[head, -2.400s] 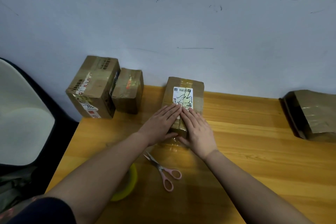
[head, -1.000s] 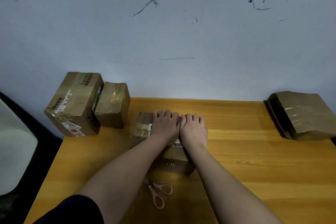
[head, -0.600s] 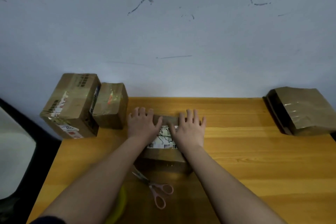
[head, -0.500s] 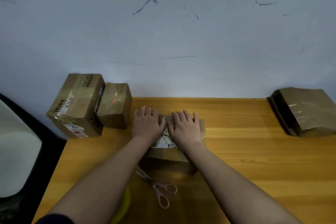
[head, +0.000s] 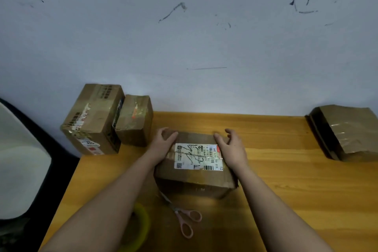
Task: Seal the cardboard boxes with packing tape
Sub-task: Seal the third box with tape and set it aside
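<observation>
1. A scuffed pale wall [head: 184, 37] stands behind a wooden table [head: 286, 180]; the labelled box [head: 194, 161] lies mid-table and serves as the landmark here.
2. Far left of the box, at the table's corner, a large carton [head: 92, 120] and a smaller carton [head: 135, 120] stand touching, both against the wall.
3. The left hand [head: 163, 145] rests on the box's left top edge, fingers loosely spread and curled over the far corner, pressing rather than gripping.
4. A strip of clear tape seems to run across the shipping label [head: 198, 156], though glare makes its ends hard to judge.
5. The right hand [head: 231, 149] lies on the box's right top edge, fingers apart, thumb lifted, clamped on nothing.
6. Near the box's front, toward the person, lie pink scissors [head: 184, 219] with the blades pointing at the box, and left of them a yellow tape roll [head: 141, 229], partly hidden by the left forearm.
7. Far right of the box, a brown wrapped parcel [head: 347, 133] sits at the table edge.
8. Risks: uneven pressing could trap wrinkles or leave the tape ends lifting; sliding the box toward the person would bump the scissors; the forearm covering the roll could knock it off the table's near edge.
</observation>
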The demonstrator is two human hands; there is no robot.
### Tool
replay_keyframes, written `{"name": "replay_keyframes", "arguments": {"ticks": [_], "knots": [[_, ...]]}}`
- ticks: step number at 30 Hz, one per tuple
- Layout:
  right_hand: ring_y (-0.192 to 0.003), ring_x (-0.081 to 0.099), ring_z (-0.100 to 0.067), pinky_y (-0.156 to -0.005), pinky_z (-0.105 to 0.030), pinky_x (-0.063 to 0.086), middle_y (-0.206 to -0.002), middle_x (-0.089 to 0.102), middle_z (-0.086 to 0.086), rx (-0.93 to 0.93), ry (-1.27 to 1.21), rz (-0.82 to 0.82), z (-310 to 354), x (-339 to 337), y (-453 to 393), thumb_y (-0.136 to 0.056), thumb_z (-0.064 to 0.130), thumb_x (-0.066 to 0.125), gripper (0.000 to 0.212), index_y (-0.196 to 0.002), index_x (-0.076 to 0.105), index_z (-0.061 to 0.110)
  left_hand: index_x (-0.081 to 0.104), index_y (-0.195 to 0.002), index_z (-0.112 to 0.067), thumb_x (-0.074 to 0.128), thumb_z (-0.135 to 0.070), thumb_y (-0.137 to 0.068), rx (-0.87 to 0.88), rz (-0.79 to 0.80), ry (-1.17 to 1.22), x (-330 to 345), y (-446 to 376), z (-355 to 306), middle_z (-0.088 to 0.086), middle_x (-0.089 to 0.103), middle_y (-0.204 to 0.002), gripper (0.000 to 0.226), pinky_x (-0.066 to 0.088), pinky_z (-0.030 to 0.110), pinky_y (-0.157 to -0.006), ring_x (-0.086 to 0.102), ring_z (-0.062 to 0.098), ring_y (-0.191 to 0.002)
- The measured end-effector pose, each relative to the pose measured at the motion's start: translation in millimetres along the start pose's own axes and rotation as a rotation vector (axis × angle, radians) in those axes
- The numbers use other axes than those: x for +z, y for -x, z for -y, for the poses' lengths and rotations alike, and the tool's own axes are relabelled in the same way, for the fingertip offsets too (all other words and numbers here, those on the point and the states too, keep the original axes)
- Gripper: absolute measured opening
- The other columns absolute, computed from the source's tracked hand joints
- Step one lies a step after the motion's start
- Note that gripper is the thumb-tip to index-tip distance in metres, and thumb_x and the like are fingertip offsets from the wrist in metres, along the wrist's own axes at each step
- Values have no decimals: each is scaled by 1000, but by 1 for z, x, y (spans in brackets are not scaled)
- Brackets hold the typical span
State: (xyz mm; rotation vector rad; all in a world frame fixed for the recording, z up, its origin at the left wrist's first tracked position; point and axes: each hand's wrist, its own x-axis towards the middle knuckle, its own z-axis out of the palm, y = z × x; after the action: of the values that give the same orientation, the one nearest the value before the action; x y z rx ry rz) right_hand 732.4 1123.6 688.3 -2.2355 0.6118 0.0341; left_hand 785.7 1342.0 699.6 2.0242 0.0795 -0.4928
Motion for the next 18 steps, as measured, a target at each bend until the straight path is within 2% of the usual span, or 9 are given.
{"name": "replay_keyframes", "arguments": {"ticks": [1, 3, 6, 9, 12, 15, 17, 18], "knots": [[-118, 55, -26, -99, -44, 47, -137, 51, -9, 55, -220, 39, -3, 1, -1, -88, 53, 60, 60, -138, 41, 26, 30, -145, -23, 51, -43, -96, -87, 38, 160, 0, 2, 0, 12, 43, -140, 58, 45, 29, -80, 53, 21, -101], [-107, 63, -27, -93, -46, 52, -131, 56, -13, 166, -571, 148, -7, 1, -1, -86, 42, 68, 60, -138, 38, 31, 29, -146, -24, 53, -42, -95, -180, 75, 325, 1, 1, -1, 15, 52, -131, 60, 47, 28, -65, 61, 23, -89], [-92, 69, -23, -74, -34, 58, -123, 60, -11, 233, -856, 268, -8, -7, 1, -90, 27, 66, 57, -141, 40, 22, 46, -136, -16, 56, -42, -93, -282, 90, 532, 1, 2, 0, 13, 69, -94, 51, 51, 29, -60, 67, 25, -72], [-81, 70, -23, -67, -34, 57, -107, 66, -12, 282, -912, 340, -17, -7, 4, -88, 33, 66, 54, -137, 43, 23, 56, -118, -8, 54, -44, -92, -353, 136, 579, -1, 8, 3, 5, 68, -64, 44, 52, 25, -54, 66, 20, -54], [-87, 69, -32, -82, -49, 56, -101, 69, -15, 387, -989, 355, -24, -1, 4, -80, 43, 70, 60, -131, 47, 21, 59, -107, -9, 54, -46, -92, -379, 119, 590, 1, 11, 0, 4, 68, -57, 40, 51, 27, -57, 65, 19, -52], [-98, 66, -37, -94, -58, 49, -109, 67, -18, 382, -995, 330, -23, 0, 4, -76, 46, 72, 60, -125, 52, 18, 63, -93, -11, 51, -46, -93, -381, 72, 553, 2, 12, -6, 4, 67, -58, 37, 47, 28, -59, 63, 20, -57], [-91, 68, -32, -89, -50, 53, -102, 70, -15, 344, -898, 252, -18, -2, 6, -85, 46, 66, 43, -114, 59, 16, 62, -96, -9, 44, -45, -98, -290, 7, 461, 4, 12, -8, 6, 65, -70, 40, 44, 28, -60, 60, 19, -64], [-88, 68, -28, -86, -44, 54, -99, 71, -12, 301, -779, 183, -15, -3, 7, -89, 48, 61, 39, -110, 62, 15, 62, -101, -8, 39, -46, -99, -217, -65, 298, 4, 11, -7, 4, 62, -76, 44, 42, 29, -62, 57, 18, -68]]}}
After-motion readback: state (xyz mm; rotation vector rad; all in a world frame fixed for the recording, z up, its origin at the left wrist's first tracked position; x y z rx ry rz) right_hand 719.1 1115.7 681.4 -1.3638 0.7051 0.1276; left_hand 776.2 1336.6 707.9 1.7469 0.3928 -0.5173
